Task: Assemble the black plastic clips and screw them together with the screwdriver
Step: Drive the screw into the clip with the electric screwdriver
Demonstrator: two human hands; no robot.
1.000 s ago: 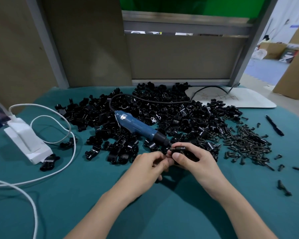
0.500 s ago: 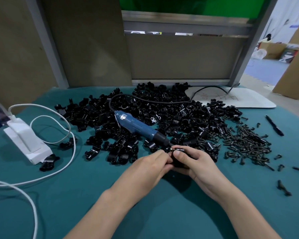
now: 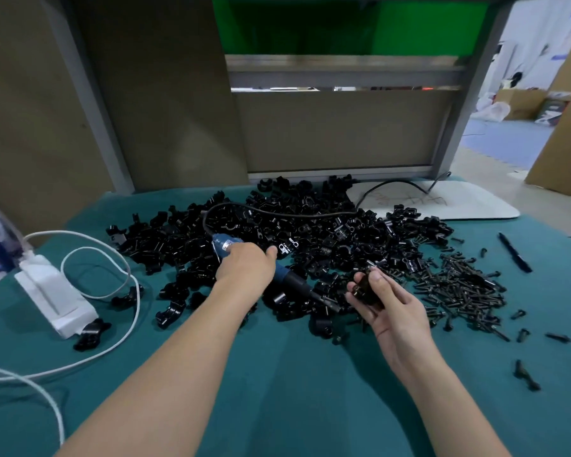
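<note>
— Can any writing be read on the table?
— None legibly. The blue screwdriver (image 3: 284, 275) carries a pale label near its cord end, too blurred to read. One black clip (image 3: 287, 248) in the pile shows white print, unreadable. The white board (image 3: 475, 209) bears only pen scribbles.

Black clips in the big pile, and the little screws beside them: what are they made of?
Black clips: look like hard plastic, glossy, with light glinting on curved edges. Screws: probably metal, dark and dull, thin with small heads; too small to be sure.
</note>
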